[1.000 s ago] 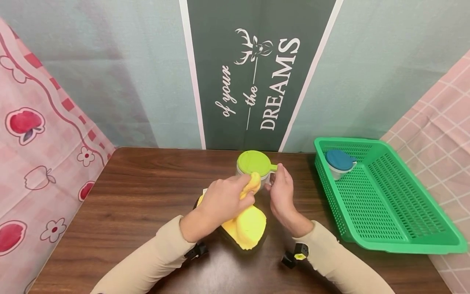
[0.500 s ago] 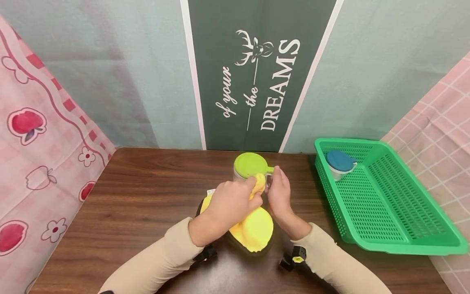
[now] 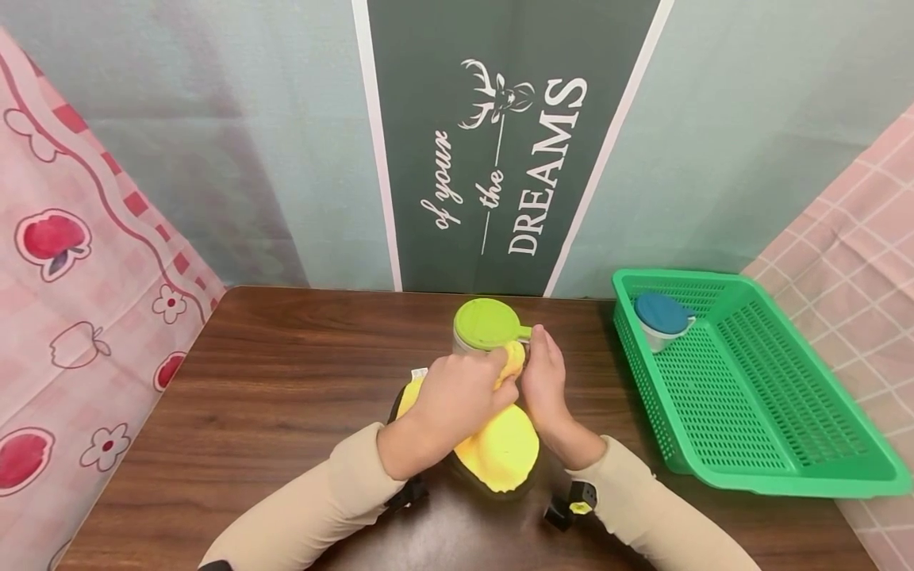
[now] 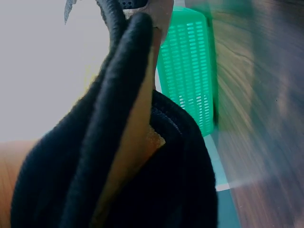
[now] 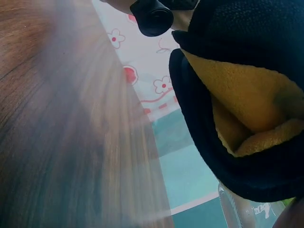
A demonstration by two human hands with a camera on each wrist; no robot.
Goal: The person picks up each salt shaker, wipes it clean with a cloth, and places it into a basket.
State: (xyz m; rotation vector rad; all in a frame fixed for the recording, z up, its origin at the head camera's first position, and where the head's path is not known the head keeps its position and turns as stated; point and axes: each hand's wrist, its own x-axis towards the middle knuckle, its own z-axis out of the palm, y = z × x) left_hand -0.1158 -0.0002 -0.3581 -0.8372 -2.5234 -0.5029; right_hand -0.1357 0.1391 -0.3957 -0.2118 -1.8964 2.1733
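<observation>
My left hand [image 3: 453,403] grips a bunched part of a yellow cloth [image 3: 505,454] with a dark back. The bunched tip lies against the near side of a clear seasoning jar with a lime-green lid [image 3: 488,323]. My right hand [image 3: 546,388] holds the jar by its handle side, fingers pointing up beside the lid's tab; the thumb is mostly hidden. Folds of the cloth's dark side [image 4: 90,137] fill much of the left wrist view. In the right wrist view the cloth [image 5: 247,95] hangs folded, yellow inside, and the clear jar wall [image 5: 232,204] shows below it.
To the right stands a green plastic basket [image 3: 743,396]. A second jar with a blue lid [image 3: 662,312] is in its far left corner. Brown wood tabletop [image 3: 286,381] extends left, with fabric-covered walls [image 3: 286,143] behind and at both sides.
My left hand has moved right and slightly nearer with the cloth, along the jar's front. The jar has shifted slightly left and toward me. Basket and blue-lidded jar stay put.
</observation>
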